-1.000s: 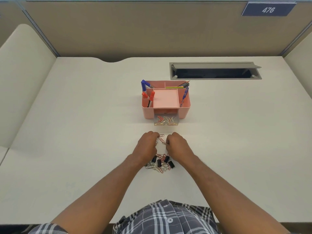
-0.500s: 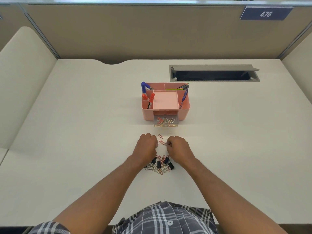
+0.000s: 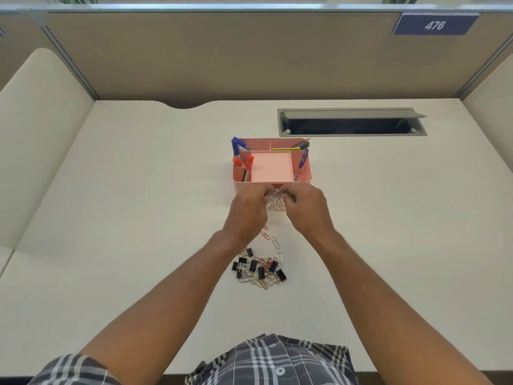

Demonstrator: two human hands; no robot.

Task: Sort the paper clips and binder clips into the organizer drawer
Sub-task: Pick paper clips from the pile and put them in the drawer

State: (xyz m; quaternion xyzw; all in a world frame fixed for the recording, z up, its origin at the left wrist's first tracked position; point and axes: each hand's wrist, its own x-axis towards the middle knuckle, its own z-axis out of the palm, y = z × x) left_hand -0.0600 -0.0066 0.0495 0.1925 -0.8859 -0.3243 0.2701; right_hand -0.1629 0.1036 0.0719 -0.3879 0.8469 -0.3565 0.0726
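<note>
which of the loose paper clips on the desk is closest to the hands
The small pink paper clip just below the left hand; the other strays and the pile lie nearer the person.

Bright, even light; bowed edges

Both hands, the left hand (image 3: 248, 211) and right hand (image 3: 306, 208), cover most of the clear drawer (image 3: 275, 204). Whether their blurred fingertips pinch clips cannot be told. The near edge cuts off the shirt (image 3: 273, 362).

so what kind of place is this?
Likely an office or library cubicle desk: partition panels on three sides, a numbered plate "476", and a cable hatch set into the desk.
</note>
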